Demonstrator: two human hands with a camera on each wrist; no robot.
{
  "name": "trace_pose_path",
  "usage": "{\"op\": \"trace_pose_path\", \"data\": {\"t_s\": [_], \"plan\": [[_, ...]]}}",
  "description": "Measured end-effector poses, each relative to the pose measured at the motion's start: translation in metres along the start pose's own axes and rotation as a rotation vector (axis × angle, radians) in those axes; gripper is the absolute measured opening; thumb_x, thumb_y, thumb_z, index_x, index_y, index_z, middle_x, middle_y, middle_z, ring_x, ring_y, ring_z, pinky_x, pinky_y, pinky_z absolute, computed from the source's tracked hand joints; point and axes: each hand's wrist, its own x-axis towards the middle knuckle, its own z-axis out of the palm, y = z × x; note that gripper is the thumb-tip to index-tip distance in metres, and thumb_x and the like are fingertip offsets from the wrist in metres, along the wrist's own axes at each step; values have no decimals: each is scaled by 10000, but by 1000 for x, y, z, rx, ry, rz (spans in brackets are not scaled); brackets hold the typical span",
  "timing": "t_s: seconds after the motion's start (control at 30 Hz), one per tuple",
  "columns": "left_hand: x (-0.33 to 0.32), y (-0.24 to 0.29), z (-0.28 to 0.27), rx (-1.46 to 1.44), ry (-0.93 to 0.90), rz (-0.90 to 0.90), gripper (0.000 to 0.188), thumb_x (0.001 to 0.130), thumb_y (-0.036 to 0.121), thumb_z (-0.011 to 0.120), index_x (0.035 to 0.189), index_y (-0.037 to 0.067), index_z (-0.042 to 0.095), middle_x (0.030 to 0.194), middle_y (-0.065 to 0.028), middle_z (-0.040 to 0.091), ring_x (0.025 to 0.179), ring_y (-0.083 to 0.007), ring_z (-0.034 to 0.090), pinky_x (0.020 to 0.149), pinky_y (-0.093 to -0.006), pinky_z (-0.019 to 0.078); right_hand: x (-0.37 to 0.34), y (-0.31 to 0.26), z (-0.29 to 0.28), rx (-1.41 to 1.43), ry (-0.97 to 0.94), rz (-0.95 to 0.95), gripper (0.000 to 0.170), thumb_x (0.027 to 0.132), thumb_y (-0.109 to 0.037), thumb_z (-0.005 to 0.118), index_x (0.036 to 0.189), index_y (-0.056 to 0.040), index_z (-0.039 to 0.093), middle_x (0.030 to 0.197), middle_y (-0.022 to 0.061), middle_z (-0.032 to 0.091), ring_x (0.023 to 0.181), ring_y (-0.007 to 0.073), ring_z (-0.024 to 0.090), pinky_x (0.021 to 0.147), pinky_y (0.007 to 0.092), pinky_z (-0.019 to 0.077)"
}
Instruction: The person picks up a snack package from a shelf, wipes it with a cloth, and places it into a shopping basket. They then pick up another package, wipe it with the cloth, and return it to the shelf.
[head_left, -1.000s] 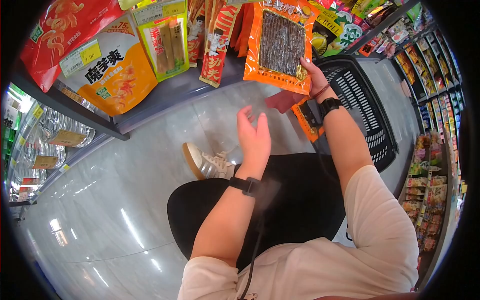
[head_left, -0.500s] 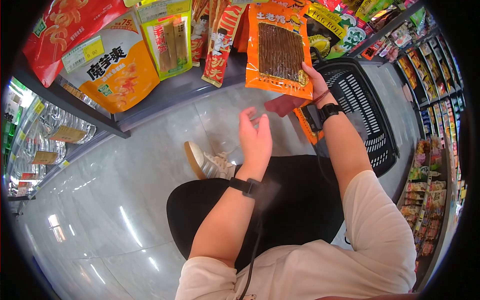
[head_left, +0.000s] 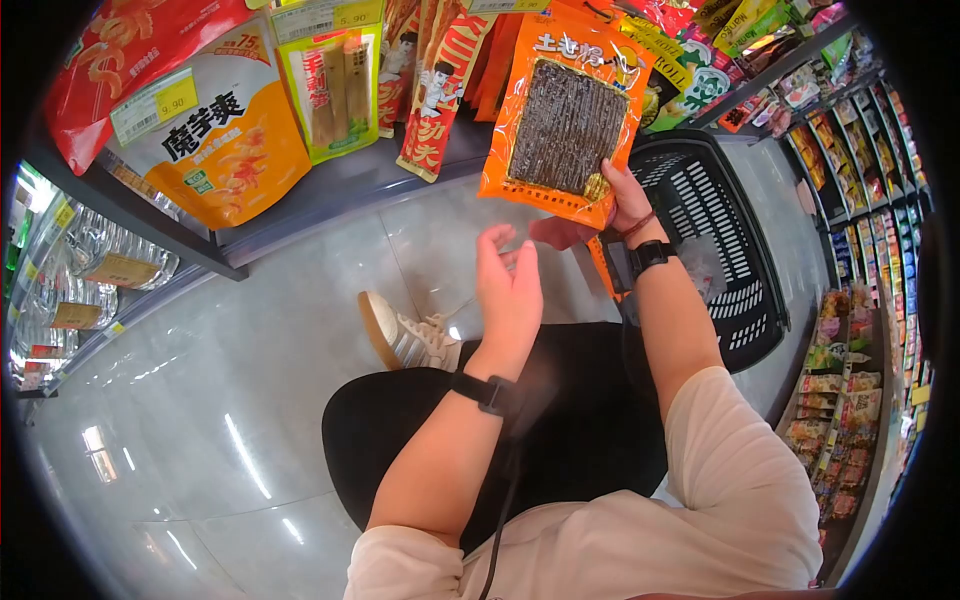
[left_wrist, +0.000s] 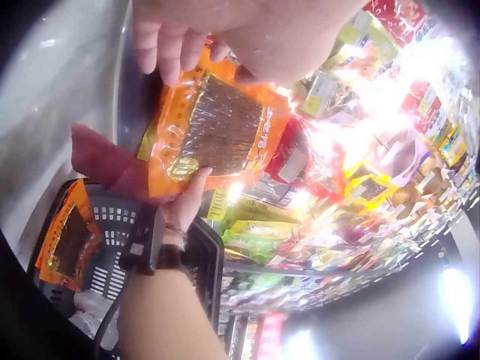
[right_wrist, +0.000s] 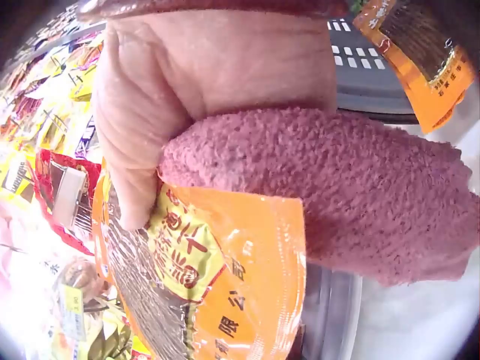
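Note:
In the head view, my right hand [head_left: 628,200] grips an orange snack packet [head_left: 568,120] by its lower right corner, thumb on the front. Dark brown strips show through the packet's clear window. The same hand also holds a fuzzy maroon cloth [right_wrist: 322,187], which sticks out below the packet. My left hand [head_left: 508,280] is raised to the left of the cloth, fingers relaxed and holding nothing. Seen from the left wrist, its fingers overlap the packet's edge. A second orange packet [left_wrist: 71,240] lies at the black basket [head_left: 715,240], partly behind my right wrist in the head view.
Along the front, a shelf edge [head_left: 350,205] carries hanging snack bags, among them a white and orange bag [head_left: 235,150] and a yellow-green packet [head_left: 335,90]. Plastic-wrapped bottles [head_left: 125,240] stand at far left. More stocked shelves [head_left: 840,400] line the right side.
The orange packet in my right hand has come slightly down and tilted, its top now leaning to the right. My left hand has barely moved.

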Motion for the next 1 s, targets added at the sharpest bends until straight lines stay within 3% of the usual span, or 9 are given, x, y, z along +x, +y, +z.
{"op": "trace_pose_path", "data": {"t_s": [0.7,0.8,0.87,0.9,0.97,1.0], "plan": [[-4,-1,1,-3,-38,-2,307,878,122,567,1145,-5,486,1119,-147,572,873,-178,566,735,-297,487,58,-34,24,-31,79,-20,374,910,-161,592,1262,-74,498,1111,49,612,993,189,605,861,347,497],[-5,3,1,-31,-60,11,302,876,119,570,1141,-1,489,1118,-137,575,856,-168,552,738,-291,482,116,-19,4,-167,232,-39,363,884,-156,631,1219,-65,523,1089,49,638,936,183,627,838,344,505],[-5,4,-1,-15,-106,43,297,873,116,570,1136,2,489,1116,-128,575,837,-160,538,738,-284,477,144,-6,-8,-495,418,-242,356,837,-182,686,1151,-51,583,1087,41,643,927,196,631,806,352,503],[-6,2,-1,-7,-106,28,297,873,116,570,1136,2,489,1116,-128,575,837,-160,538,738,-284,477,139,-17,3,-760,576,-146,441,747,-299,765,1084,-49,629,1068,52,653,926,206,630,804,343,491],[-4,0,-1,-18,-113,35,283,873,111,567,1125,6,492,1109,-122,576,828,-151,532,734,-280,472,133,-26,11,-1147,955,-27,538,664,-412,800,1047,-63,655,1017,73,663,890,195,626,785,318,485],[-3,1,-1,-9,-124,22,283,873,111,567,1125,6,492,1109,-122,576,828,-151,532,734,-280,472,135,-29,2,-1231,904,35,753,570,-559,784,1116,-64,632,1152,154,624,1033,313,615,875,384,489]]}}
